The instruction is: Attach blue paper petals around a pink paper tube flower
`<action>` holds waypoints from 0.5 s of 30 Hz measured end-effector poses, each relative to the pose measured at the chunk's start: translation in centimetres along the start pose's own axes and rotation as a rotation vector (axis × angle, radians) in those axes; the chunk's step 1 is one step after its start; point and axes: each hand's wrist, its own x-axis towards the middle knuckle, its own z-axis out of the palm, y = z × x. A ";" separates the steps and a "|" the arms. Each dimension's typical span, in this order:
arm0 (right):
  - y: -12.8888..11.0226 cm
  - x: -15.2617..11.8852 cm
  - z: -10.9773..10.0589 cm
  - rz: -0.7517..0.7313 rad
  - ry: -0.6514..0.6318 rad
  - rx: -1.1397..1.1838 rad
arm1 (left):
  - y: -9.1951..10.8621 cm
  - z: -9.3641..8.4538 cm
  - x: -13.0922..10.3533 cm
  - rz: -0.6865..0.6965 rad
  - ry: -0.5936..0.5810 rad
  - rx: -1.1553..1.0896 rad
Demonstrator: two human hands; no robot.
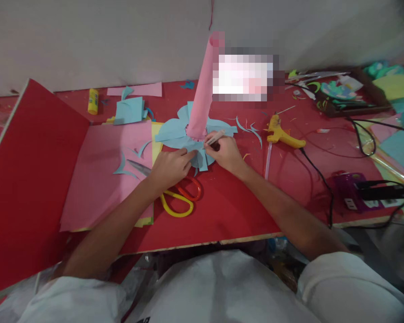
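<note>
A tall rolled pink paper tube (202,94) stands on a light-blue paper flower (175,134) with broad petals and paper strips on them. My right hand (227,152) pinches a pale, pen-like stick (216,136), its tip down at the petal near the tube's base. With fingers laid on the near petal, my left hand (171,168) presses the blue paper just left of that tip. Under my left hand and wrist lie scissors (177,208) with yellow and red handles, their blades partly hidden.
Pink and yellow sheets (104,179) lie left beside a raised red board (30,179). A glue stick (93,101) stands behind them. On the right are a yellow glue gun (284,134) with its cord, a purple power strip (350,190) and a dark tray (373,105) of scraps.
</note>
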 end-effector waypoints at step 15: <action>-0.6 -0.3 -0.5 0.019 -0.054 0.042 | -0.1 0.0 -0.1 0.074 0.031 -0.041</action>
